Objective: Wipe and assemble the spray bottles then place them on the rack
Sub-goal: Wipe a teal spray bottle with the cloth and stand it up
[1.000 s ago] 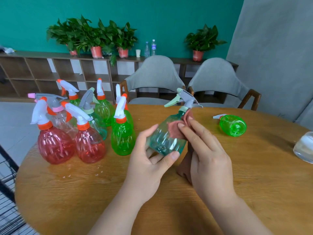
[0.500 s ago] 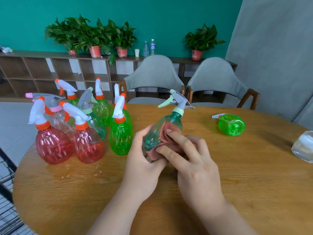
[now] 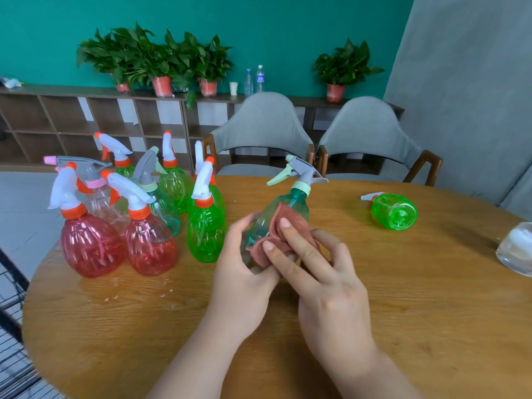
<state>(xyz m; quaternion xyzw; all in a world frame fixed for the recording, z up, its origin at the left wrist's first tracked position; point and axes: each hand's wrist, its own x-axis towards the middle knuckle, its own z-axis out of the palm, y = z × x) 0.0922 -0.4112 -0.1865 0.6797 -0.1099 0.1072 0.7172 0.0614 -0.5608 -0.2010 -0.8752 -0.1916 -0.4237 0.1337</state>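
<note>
Two hands share the job over the middle of the table (image 3: 431,283). The left hand (image 3: 244,272) curls round the base of the teal bottle (image 3: 296,201), tilting its nozzle toward one o'clock, probably to expose its side. The right hand (image 3: 331,298) presses a pink cloth (image 3: 277,216) against it with nearly straight fingers, thumb hidden. The bottle is see-through, ribbed plastic, its grey trigger head already fitted.

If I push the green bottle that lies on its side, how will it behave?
The green bottle probably rolls, since its round body lies on the table. It looks empty, so likely light. Its spray head may stop the roll.
</note>
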